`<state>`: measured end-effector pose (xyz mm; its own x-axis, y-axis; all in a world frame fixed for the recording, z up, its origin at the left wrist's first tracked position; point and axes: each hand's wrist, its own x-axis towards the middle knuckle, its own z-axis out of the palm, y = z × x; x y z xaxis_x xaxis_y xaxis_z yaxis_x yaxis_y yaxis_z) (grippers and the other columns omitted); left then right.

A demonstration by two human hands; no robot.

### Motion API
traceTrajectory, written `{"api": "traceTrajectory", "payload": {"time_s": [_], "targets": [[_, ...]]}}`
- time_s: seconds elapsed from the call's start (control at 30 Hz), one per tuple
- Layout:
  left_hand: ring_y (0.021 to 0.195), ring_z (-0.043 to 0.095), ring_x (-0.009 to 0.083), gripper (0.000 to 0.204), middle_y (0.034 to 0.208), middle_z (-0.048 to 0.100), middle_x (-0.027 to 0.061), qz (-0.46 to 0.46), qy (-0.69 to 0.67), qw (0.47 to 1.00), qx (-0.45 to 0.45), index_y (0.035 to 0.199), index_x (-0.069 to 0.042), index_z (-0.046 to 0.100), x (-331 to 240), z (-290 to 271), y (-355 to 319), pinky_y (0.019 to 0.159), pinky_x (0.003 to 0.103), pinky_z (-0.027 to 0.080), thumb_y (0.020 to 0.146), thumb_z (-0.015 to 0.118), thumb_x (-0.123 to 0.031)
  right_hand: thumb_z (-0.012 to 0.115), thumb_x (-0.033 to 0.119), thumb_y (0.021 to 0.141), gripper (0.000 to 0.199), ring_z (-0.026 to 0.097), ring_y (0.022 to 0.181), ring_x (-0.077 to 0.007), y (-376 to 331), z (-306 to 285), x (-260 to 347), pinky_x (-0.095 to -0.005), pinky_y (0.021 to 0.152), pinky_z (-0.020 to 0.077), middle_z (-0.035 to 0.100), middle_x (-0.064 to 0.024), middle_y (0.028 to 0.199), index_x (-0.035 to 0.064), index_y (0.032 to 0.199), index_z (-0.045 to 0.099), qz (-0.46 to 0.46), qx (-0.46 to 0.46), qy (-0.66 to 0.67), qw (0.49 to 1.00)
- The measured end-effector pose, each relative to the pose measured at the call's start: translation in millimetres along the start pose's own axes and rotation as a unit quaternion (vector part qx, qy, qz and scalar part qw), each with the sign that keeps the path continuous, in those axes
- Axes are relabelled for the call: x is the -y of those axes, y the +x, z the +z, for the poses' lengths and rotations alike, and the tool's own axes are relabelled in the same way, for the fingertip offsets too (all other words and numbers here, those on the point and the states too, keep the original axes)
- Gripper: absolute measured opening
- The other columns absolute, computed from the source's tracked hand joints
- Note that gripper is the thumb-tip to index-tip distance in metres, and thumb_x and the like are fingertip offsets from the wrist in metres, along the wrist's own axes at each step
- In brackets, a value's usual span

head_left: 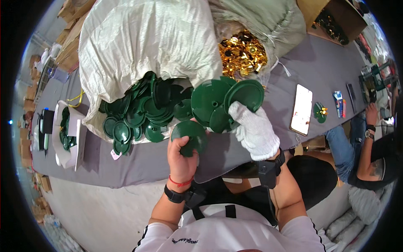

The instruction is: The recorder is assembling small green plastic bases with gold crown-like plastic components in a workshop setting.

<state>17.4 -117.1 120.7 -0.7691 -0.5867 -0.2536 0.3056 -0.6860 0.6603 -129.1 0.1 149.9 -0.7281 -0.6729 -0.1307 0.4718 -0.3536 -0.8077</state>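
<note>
A: Head view, and a big white woven-plastic sack (147, 38) gapes towards us, a heap of dark-green plastic discs (145, 109) crowding its mouth and spilling onto the grey cloth-covered table (126, 172)!

B: More stock behind it: a grey-green woven sack (281, 21), open, showing shiny gold pieces (243, 54). Top right, a brown cardboard box (357, 21) with dark and gold bits (329, 27) inside.

A: Over on the left, a white open-topped carton (79, 143), green pieces (65, 134) in it. Now the fingers!

B: Left hand (181, 157), bare: thumb pressed on the face of a single round green disc (193, 136), fingers tucked underneath. It's clamped by the near edge, in front of the heap.

A: And the right hand (254, 132), in a white knitted glove?

B: Closed on a fanned bunch of green discs (208, 101), thumb across the front one, the other fingertips partly hidden. The bunch is held up just right of the heap, below the gold.

A: Do the single disc and the bunch touch?

B: Their edges come very close; contact, I can't tell!
</note>
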Motion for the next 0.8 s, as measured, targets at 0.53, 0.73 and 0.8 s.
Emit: {"api": "traceTrajectory", "payload": {"time_s": [0.53,0.73,0.8], "targets": [[0.115,0.052,0.0154,0.046,0.131,0.053,-0.0008,-0.11,0.12,0.984,0.076,0.142,-0.016,0.041,64,61,19,0.092,0.035,0.044,0.097,0.051,-0.018,0.063,-0.009,0.081,0.073,0.055,0.113,-0.0144,-33,-50,-10,-0.0268,0.092,0.0498,0.051,-0.0083,0.133,0.0025,0.147,0.034,-0.094,-0.171,-0.039,0.98],[0.129,0.047,0.0262,0.046,0.14,0.049,0.0083,-0.21,0.025,0.971,0.109,0.142,-0.011,0.041,68,54,19,0.103,0.053,0.04,0.1,0.047,-0.029,0.064,0.003,0.089,0.053,0.056,0.114,-0.0146,-37,-73,-12,-0.0286,0.096,0.0478,0.055,-0.0092,0.134,0.0019,0.139,0.046,-0.125,-0.244,-0.115,0.955],[0.133,0.043,0.033,0.047,0.143,0.047,0.0141,-0.269,-0.066,0.957,0.089,0.139,-0.005,0.044,67,55,18,0.106,0.059,0.037,0.101,0.044,-0.033,0.062,0.009,0.093,0.04,0.06,0.105,-0.0148,-34,-73,-6,-0.0304,0.093,0.0491,0.064,-0.0097,0.121,0.0006,0.131,0.054,-0.124,-0.255,-0.175,0.943]]}}
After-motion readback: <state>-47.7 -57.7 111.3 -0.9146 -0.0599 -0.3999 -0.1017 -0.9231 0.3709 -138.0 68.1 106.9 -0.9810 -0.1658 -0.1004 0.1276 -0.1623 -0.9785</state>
